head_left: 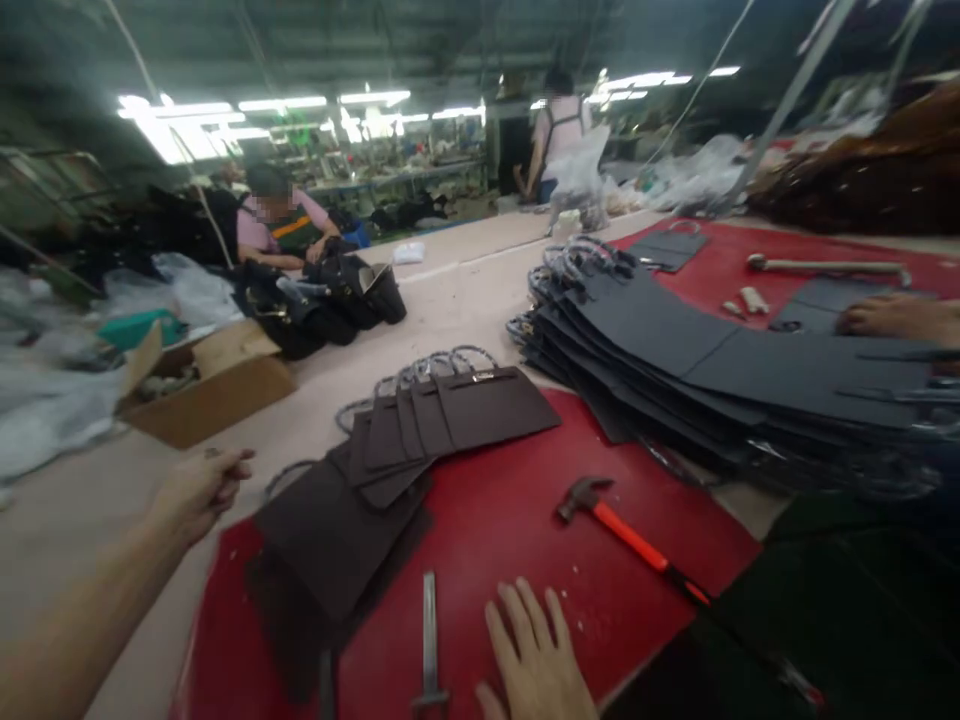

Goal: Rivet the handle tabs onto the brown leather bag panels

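Observation:
My left hand (202, 490) hovers at the left above the pale table, its fingers curled in and nothing visible in them. Beside it lies a dark brown bag panel (341, 535) with a loop handle. Farther back, several similar brown panels (487, 410) overlap in a fanned row with their handles upward. My right hand (536, 650) is spread palm down, low over the red mat (495, 530), holding nothing. To its left is a metal tool with a straight narrow shaft (430, 635). A claw hammer (630, 535) with an orange handle rests up and right of that hand.
A big pile of dark grey bag panels (675, 350) fills the right side, with another person's hand (900, 315) beside it. An open cardboard box (217, 390) and black bags (322, 300) stand at left. One person (281, 225) sits across the table; another (559, 130) stands farther back.

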A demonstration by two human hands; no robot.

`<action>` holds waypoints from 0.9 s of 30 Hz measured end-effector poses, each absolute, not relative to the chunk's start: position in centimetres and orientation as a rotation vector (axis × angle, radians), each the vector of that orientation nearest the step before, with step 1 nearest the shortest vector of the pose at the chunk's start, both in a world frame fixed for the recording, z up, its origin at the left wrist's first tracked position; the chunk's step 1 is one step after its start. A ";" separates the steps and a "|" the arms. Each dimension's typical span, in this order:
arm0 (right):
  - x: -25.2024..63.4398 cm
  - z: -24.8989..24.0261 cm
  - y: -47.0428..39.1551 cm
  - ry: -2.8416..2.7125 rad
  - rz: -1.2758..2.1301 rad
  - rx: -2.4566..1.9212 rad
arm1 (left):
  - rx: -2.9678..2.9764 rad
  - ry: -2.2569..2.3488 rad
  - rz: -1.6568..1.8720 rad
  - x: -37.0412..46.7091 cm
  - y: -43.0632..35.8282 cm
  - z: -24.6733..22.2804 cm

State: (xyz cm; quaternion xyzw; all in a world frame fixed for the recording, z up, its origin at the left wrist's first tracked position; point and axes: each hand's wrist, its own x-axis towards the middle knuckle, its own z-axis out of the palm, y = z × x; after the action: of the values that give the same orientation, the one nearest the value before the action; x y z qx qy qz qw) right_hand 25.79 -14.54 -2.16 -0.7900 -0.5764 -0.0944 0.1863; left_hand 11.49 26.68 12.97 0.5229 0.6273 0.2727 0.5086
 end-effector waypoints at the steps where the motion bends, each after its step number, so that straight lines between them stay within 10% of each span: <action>1: 25.7 -2.1 -14.5 -1.660 -0.131 -2.258 | 1.272 1.494 0.663 10.4 24.0 12.4; 15: 31.2 0.8 -15.5 -1.921 0.239 -1.869 | 1.935 1.802 0.714 5.5 -4.3 5.4; 27: 39.9 2.8 -14.3 -1.600 -0.256 -2.210 | 2.532 1.630 0.210 13.8 -5.6 2.7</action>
State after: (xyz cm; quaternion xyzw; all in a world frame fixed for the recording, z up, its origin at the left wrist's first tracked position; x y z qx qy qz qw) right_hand 39.88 -14.33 2.82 -0.7903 -0.5721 -0.0914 0.1992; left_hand 13.81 -5.58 2.68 0.8372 0.5390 0.0694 0.0615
